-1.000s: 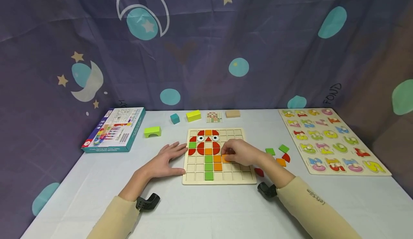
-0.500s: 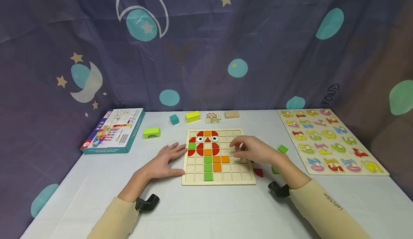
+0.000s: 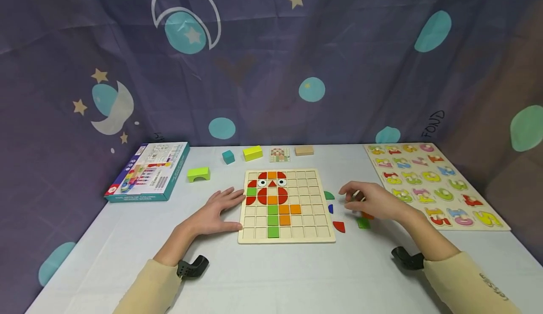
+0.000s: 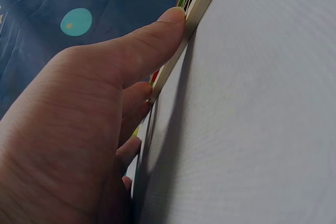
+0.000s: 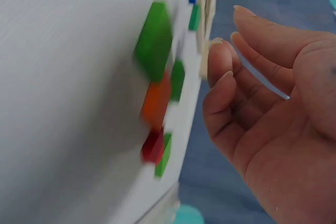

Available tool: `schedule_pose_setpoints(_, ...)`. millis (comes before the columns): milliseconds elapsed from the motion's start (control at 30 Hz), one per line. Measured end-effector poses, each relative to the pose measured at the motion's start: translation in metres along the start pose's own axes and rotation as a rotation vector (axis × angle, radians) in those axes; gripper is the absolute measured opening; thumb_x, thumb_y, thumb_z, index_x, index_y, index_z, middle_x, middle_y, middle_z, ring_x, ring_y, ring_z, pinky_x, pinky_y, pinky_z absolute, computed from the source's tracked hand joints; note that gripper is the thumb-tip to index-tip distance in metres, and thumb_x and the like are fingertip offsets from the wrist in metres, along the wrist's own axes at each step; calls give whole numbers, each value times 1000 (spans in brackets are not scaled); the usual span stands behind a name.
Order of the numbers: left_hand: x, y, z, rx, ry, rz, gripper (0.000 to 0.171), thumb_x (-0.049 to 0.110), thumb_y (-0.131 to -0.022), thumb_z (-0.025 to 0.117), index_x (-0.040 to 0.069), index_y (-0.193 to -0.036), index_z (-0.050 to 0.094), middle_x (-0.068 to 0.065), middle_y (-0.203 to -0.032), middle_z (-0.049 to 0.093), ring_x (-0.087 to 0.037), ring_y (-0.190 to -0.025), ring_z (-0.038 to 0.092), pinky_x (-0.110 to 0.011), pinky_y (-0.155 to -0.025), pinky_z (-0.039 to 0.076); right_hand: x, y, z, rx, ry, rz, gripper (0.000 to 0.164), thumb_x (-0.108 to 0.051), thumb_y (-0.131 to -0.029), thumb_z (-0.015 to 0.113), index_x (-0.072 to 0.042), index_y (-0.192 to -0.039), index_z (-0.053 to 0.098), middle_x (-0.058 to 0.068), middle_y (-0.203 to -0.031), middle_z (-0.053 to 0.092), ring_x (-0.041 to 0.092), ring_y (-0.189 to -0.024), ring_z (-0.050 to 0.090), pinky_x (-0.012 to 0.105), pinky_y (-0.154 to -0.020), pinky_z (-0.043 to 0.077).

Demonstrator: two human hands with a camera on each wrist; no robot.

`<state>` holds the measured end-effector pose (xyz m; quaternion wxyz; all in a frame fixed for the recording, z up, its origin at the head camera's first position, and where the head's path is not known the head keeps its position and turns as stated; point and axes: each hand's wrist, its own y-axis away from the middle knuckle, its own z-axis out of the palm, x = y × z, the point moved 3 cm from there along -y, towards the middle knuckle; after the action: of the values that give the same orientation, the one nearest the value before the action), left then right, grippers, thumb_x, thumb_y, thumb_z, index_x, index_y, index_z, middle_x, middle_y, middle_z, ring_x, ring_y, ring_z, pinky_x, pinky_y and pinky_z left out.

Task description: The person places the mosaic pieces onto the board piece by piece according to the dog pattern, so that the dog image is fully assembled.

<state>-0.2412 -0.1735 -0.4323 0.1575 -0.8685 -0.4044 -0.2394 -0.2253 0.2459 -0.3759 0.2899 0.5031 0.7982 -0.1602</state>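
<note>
A wooden grid board [image 3: 311, 232] lies on the white table, with red, orange and green tiles forming a bird-like figure on its left half. My left hand [image 3: 217, 214] lies with spread fingers against the board's left edge; in the left wrist view its thumb [image 4: 152, 38] touches the wooden rim. To the right of the board my right hand [image 3: 375, 201] hovers, fingers loosely bent and holding nothing. Beneath and near it are a green square tile [image 3: 363, 223], a partly hidden orange tile [image 3: 367, 215], a red quarter-round tile [image 3: 339, 227], a blue tile [image 3: 331, 209] and a rounded green tile [image 3: 329, 195].
Behind the board stand a teal cube [image 3: 228, 157], a yellow block [image 3: 252, 153], a pattern card [image 3: 280, 154] and a tan block [image 3: 304, 150]. A green arch block [image 3: 198, 174] and a box [image 3: 148, 170] are left; a number puzzle [image 3: 417, 201] lies right.
My right hand has let go of an orange square tile on the board and moved right, off the board, over the loose tiles. The left hand keeps its place.
</note>
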Motion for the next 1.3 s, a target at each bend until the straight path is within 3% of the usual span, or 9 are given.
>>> schedule_pose_setpoints(267,2,0,1,0,9,3,84,46,-85,78,7,-152,47,-7,-159,38,-35,-151,18,-57,-121,6,20,18,-8,4,63,73,23,-8,-90,76,-4,-111,68,-1,-93,61,19,-82,56,26,-66,52)
schedule_pose_setpoints(533,1,-2,0,-8,0,6,84,47,-85,77,8,-152,46,-6,-160,37,-34,-151,18,-57,-121,6,29,31,-11,-19,112,47,21,-5,-87,78,-6,-106,71,-3,-90,60,18,-83,52,26,-68,48)
schedule_pose_setpoints(767,-1,-2,0,-5,1,-7,84,48,-85,77,9,-152,46,-5,-160,37,-33,-151,17,-57,-121,6,28,30,-9,-25,163,-7,19,-6,-86,80,-5,-102,70,-4,-89,57,16,-79,50,27,-66,46)
schedule_pose_setpoints(1300,-2,-1,1,-11,6,-8,83,47,-85,77,10,-153,46,-4,-161,36,-31,-152,17,-55,-121,5,18,15,-10,39,84,39,11,-2,-92,71,-10,-99,66,-2,-87,59,18,-80,54,26,-67,51)
